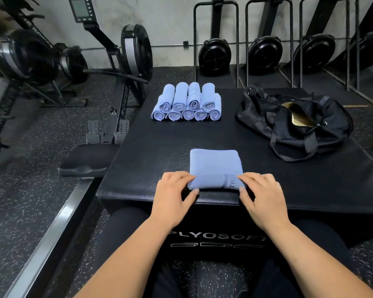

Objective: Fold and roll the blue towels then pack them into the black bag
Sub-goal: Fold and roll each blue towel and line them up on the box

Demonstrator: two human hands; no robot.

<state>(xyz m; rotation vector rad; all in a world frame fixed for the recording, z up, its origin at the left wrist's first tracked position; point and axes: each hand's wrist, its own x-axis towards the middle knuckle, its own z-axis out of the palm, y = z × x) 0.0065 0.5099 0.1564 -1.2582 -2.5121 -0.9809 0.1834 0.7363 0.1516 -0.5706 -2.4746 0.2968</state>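
Nine rolled blue towels (186, 103) sit stacked in two rows at the far middle of the black padded box (138, 160), with the black bag (297, 123) lying unzipped to their right. At the near edge lies a folded blue towel (215, 162). The left hand (172, 194) and right hand (263, 196) each curl fingers over its rolled-up near end, gripping it.

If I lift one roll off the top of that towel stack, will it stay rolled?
Likely light and floppy: the rolled towels are thin cloth. No band shows, so one may unwind unless gripped around. Stacked round rolls below could shift.
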